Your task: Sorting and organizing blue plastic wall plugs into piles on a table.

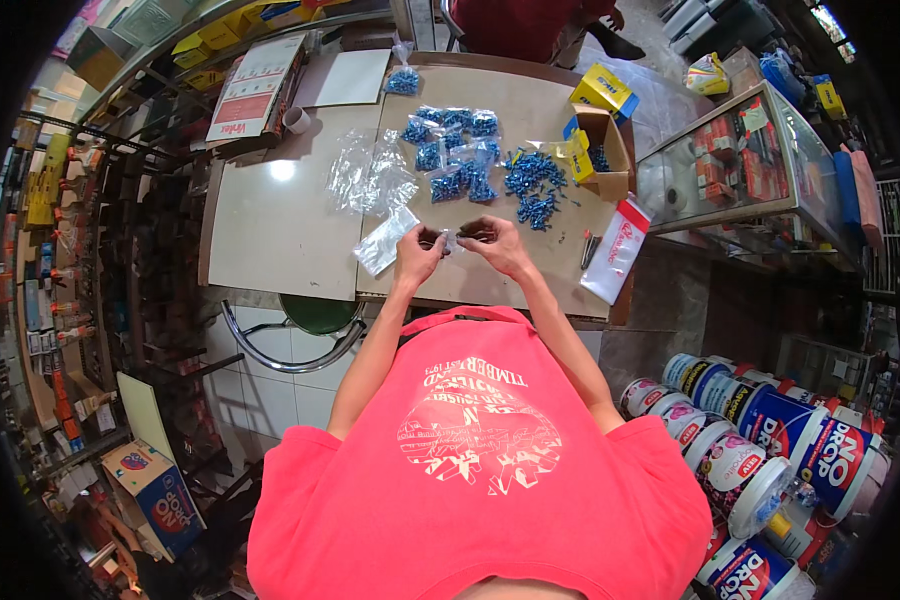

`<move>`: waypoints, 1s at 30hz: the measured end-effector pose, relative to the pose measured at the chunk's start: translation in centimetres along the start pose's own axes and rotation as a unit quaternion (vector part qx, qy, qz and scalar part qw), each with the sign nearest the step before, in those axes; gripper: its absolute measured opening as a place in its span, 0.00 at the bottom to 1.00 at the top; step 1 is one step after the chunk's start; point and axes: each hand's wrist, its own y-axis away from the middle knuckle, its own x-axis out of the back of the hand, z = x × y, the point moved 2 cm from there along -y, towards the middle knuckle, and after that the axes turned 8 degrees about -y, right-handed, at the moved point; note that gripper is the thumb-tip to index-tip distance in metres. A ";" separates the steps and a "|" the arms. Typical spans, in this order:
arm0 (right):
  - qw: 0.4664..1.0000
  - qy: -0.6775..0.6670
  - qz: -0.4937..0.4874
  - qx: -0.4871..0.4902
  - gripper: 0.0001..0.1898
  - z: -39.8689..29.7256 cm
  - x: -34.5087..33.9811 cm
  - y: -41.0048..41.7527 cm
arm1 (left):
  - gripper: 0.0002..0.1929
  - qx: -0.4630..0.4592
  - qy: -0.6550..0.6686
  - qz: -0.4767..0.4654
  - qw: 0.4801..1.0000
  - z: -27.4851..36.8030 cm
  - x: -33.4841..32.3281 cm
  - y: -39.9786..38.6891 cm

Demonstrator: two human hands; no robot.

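My left hand and my right hand face each other near the table's front edge. Between their fingertips they pinch a small clear plastic bag; its contents, if any, cannot be made out. Under and beside my left hand lies a flat stack of clear bags. Beyond my hands sit several filled bags of small blue fasteners, which look like screws. A loose pile of the blue fasteners spreads to the right. Crumpled empty plastic bags lie to the left.
An open cardboard box holds more fasteners. A red-and-white plastic packet lies at the table's right edge. A white cup stands by stacked cardboard. A glass case, paint buckets and a stool surround the table. Another person sits opposite.
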 end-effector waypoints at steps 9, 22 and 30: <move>0.997 0.078 0.004 0.006 0.12 0.4 -1.3 -0.6 | 0.08 -0.016 -0.010 -0.013 1.000 0.3 1.0 0.0; 0.992 0.050 0.116 0.026 0.11 2.1 1.4 -0.4 | 0.08 -0.021 -0.027 -0.034 0.999 -1.0 1.7 -0.5; 0.890 0.283 0.345 0.088 0.20 5.4 9.4 1.2 | 0.08 -0.002 -0.007 -0.033 0.999 0.3 2.2 0.5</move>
